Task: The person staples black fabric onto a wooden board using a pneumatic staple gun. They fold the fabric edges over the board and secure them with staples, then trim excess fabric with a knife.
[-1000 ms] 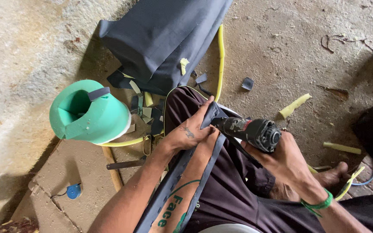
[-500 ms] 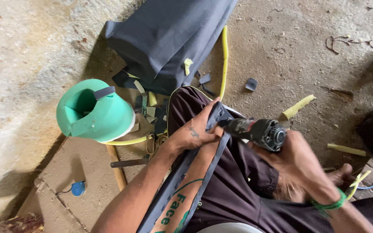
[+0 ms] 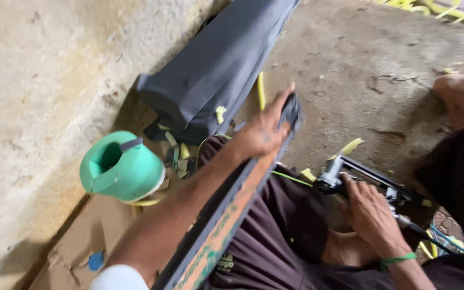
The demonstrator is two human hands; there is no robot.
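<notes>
Head view: we judge the strip [image 3: 226, 215] is being positioned — our left hand [image 3: 264, 131] grips its far end, stretched along our forearm; our right hand [image 3: 371, 215] rests closed on the nailer [image 3: 361, 177] lying beside our knee; next, bringing tool to strip needs steady alignment.

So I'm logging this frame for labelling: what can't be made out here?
- Head view: long padded board, lower end cut off by bottom edge.
- Left hand: fingertips blurred by motion.
- Power tool: grip hidden under right hand.
- Green bucket: contents lost in shadow.
</notes>
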